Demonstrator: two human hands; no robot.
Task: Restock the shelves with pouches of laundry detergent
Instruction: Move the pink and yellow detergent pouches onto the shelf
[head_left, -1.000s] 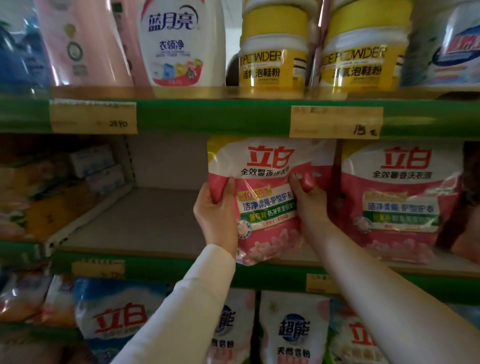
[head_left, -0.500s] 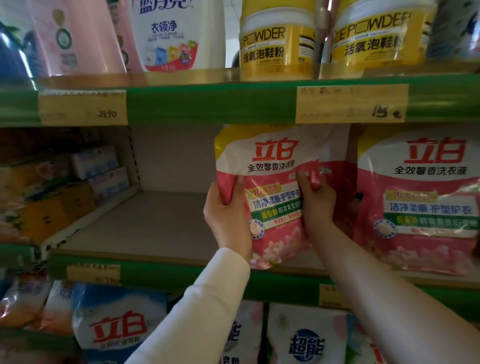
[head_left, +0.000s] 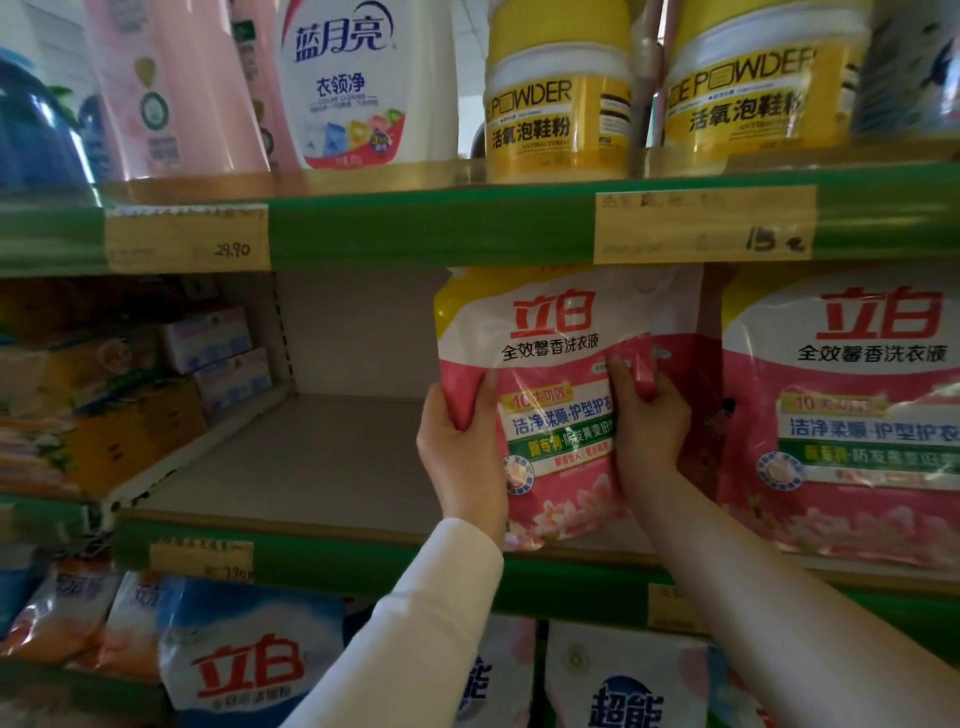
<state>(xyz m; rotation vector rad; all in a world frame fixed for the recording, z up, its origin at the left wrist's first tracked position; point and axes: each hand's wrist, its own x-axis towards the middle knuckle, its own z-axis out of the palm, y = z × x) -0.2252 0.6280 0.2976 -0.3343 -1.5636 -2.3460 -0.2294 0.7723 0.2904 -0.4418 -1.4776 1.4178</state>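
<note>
Your left hand (head_left: 462, 457) and right hand (head_left: 649, 415) are gripping a pouch (head_left: 556, 332) by its sides, standing it mid-frame on the shelf (head_left: 311, 467) beside a stocked pouch (head_left: 857, 415), with room at left for more.

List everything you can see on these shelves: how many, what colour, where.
held pouch: one, pink and white, upright at the middle shelf front
second pouch: one, pink and white, middle shelf, right of it
powder tubs: two, yellow, top shelf, centre right
white bottle: one, blue lettering, top shelf, left of the tubs
pink bottle: one, top shelf, left
price tags: four, tan, on the green shelf edges
blue bag: one, blue and white, below the middle shelf, left
left hand: grips the held pouch's left edge
right hand: grips its right side
</note>
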